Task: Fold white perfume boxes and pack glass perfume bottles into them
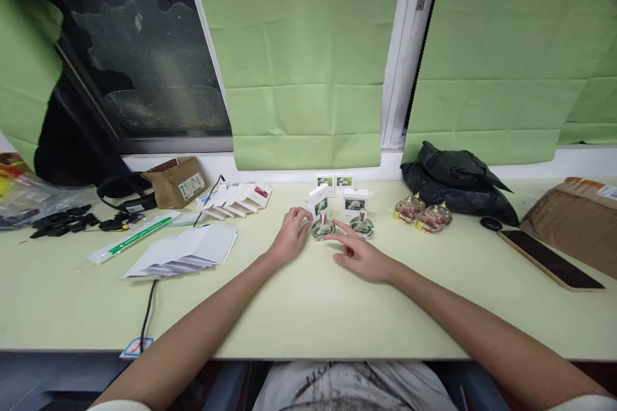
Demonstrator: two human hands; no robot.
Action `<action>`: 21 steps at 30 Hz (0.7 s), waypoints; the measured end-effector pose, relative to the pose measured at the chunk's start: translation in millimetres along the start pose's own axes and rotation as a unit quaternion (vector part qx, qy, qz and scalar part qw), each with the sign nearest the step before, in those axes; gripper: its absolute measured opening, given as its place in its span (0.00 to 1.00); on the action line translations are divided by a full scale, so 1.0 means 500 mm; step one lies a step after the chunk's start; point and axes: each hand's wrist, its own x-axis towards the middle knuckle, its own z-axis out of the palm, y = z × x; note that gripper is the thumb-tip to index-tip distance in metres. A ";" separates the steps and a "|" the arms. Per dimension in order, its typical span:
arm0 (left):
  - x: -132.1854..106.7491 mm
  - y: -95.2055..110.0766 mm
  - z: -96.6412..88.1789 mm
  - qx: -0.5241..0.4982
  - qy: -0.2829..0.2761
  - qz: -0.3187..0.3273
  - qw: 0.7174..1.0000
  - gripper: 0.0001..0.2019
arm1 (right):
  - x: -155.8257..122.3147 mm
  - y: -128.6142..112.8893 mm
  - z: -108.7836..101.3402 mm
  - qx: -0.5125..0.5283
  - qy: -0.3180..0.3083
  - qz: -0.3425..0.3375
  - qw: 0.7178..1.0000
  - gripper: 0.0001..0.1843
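Adjusting the leftmost round clear-glass bottle (323,229) before a white cardboard box (314,198) on the pale-green bench (337,314) seems my step: right hand (359,255), fingers apart; left hand (290,235) (half-hidden), I cannot tell; next needs gentle nudging.

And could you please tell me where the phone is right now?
In the head view, the phone lies on the right side of the table, in front of the brown package, with a small black object by its far end.
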 end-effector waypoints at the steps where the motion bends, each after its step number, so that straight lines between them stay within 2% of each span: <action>1: 0.001 0.001 0.001 -0.012 0.006 -0.009 1.000 0.06 | 0.000 0.003 0.001 0.007 0.002 0.002 1.000 0.25; 6: 0.006 0.004 0.008 -0.089 0.022 -0.078 0.993 0.10 | 0.003 0.017 0.006 0.030 0.022 0.007 0.999 0.22; 9: 0.008 0.011 0.010 -0.119 0.019 -0.079 0.990 0.13 | 0.004 0.018 0.008 0.010 0.008 -0.005 1.000 0.21; 12: 0.007 0.019 0.007 -0.106 0.043 -0.049 0.992 0.16 | 0.004 0.014 0.007 -0.024 0.011 -0.016 0.999 0.20; 15: 0.006 0.027 0.002 -0.049 0.058 0.002 0.997 0.17 | 0.001 0.007 0.001 -0.079 0.024 -0.028 0.996 0.15; 21: 0.003 0.030 -0.001 0.046 0.014 0.059 0.997 0.24 | -0.006 -0.001 -0.009 -0.177 0.046 -0.026 0.983 0.10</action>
